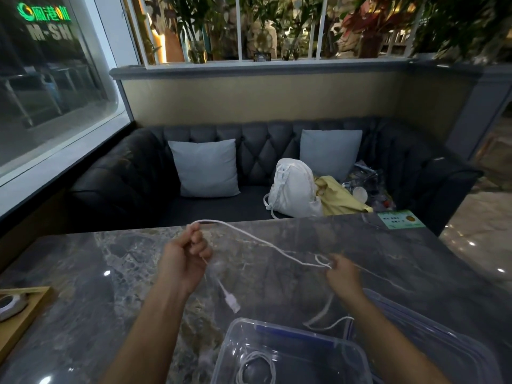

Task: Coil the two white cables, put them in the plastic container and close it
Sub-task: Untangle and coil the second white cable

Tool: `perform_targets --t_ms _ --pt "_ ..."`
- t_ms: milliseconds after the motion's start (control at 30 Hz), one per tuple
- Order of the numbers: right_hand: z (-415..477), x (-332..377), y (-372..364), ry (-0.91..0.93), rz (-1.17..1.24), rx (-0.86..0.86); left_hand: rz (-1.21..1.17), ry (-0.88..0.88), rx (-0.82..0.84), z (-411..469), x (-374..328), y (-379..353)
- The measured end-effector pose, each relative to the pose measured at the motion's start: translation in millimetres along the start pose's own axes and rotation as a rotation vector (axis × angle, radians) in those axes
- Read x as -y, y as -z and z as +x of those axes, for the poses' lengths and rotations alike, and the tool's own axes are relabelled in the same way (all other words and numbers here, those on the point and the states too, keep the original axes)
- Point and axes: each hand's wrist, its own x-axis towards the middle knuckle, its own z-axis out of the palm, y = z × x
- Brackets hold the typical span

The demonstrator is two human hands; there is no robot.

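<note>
Setting: a grey marble bench [277, 245] stood before a dark tufted sofa [133, 173], with windows and plants behind.
Sofa: it carried two pale cushions [206, 167], a white bag [293, 187] and a yellow cloth [340, 198].
Left hand [184, 254]: it was raised over the bench with fingers curled shut on the cable [255, 239], near one end.
Cable plug [232, 302]: it hung below the left hand, on a short length of cable.
Right hand [342, 273]: its fingers were pinched on the same cable at a small loop; motion blur hid the exact grip.
Cable run: it spanned in a sagging line between the two hands, then trailed below the right hand in a loose bend [329, 321] just beyond the container.
Container [230, 345]: clear plastic, open, at the near edge of the bench between the forearms.
Second cable [256, 368]: it lay coiled inside the container.
Lid [432, 328]: clear with a blue seal, it lay on the bench just right of the container, partly under the right forearm.
Left edge: a wooden tray [25, 320] held a roll of tape [9, 304].
Far right corner: a green card [400, 219] lay flat on the bench.
</note>
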Motion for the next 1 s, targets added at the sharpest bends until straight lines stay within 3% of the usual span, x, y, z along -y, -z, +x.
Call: perform_targets --t_ms 100,200,267,367,433,533,633,733,1000 --pt "-2.4 -0.5 3.3 -0.009 0.302 0.187 -0.296 -0.028 -0.178 7.7 -3.1 10.9" --pt "-5.0 4.2 7.6 0.135 0.293 0.325 -0.272 -0.048 -0.248 11.3 1.6 14.9" --pt "-9.9 13.2 8.3 0.175 0.286 0.400 -0.044 -0.017 -0.206 10.2 11.0 9.0" --pt "-16.1 29.1 5.0 0.224 0.290 0.392 0.480 0.038 -0.099 1.6 37.6 -10.5" --pt "-20.6 40.1 2.0 0.254 0.328 0.386 0.799 -0.013 -0.056 -3.6 60.8 -21.2" --pt "-26.9 54.0 -0.7 0.272 0.400 0.504 1.052 -0.169 0.076 -10.9 86.6 -33.0" --pt "-30.2 60.3 3.9 0.255 0.539 0.734 1.033 -0.213 0.196 -12.7 96.7 -40.3" --pt "-28.4 60.3 13.4 0.190 0.781 0.959 0.963 -0.213 0.210 -9.9 98.9 -46.2" --pt "-33.4 54.3 4.4 0.015 1.438 1.393 0.746 -0.089 0.397 -19.2 113.9 -60.6"
